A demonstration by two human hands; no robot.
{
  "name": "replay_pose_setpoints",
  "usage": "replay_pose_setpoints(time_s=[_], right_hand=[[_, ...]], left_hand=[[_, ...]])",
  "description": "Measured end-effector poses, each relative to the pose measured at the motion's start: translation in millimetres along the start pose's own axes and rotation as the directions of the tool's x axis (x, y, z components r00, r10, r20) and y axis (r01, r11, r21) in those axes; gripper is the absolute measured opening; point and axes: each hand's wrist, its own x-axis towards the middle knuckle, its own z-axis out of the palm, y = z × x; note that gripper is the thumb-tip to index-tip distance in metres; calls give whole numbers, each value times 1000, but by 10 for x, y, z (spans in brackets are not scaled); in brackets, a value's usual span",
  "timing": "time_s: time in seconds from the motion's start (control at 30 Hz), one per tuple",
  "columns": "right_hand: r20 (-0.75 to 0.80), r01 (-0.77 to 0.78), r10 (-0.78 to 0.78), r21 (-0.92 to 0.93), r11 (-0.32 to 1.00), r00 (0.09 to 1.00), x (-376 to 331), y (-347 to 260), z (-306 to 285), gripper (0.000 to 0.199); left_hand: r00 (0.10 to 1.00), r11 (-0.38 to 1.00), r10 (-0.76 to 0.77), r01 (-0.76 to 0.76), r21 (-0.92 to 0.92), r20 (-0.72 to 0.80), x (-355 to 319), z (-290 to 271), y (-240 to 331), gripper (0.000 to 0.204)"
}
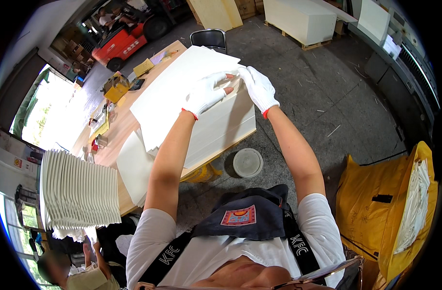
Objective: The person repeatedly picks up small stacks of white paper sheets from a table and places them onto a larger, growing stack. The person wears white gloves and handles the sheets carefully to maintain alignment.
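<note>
A tall stack of large white sheets [182, 92] lies on the wooden table in front of me. My left hand [209, 92], in a white glove with bare thumb and finger tips, rests near the stack's right edge, thumb and fingers apart. Opposite it, my right hand [257, 87], also gloved, bends its fingers over the corner of the upper sheets. The sheet edges curve up a little between the two hands. My right fingertips are partly hidden there.
A wavy pile of folded white pieces [78, 188] stands at the table's near left; a person [81, 270] is below it. A yellow box [115, 87] and small items lie along the table [122, 121]. A bucket [247, 163], yellow sack [382, 208], chair [209, 39] and red forklift [126, 43] surround it.
</note>
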Motion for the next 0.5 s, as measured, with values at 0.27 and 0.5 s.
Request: replay_pose_setpoints(time_s=[0.27, 0.5], right_hand=[[7, -20, 20, -23, 1000, 1000, -39, -75, -25, 54], [-7, 9, -9, -39, 999, 1000, 4, 20, 27, 53]], left_hand=[[995, 996, -93, 93, -6, -21, -29, -16, 74, 37], [1000, 997, -18, 19, 69, -10, -96, -33, 198, 32]])
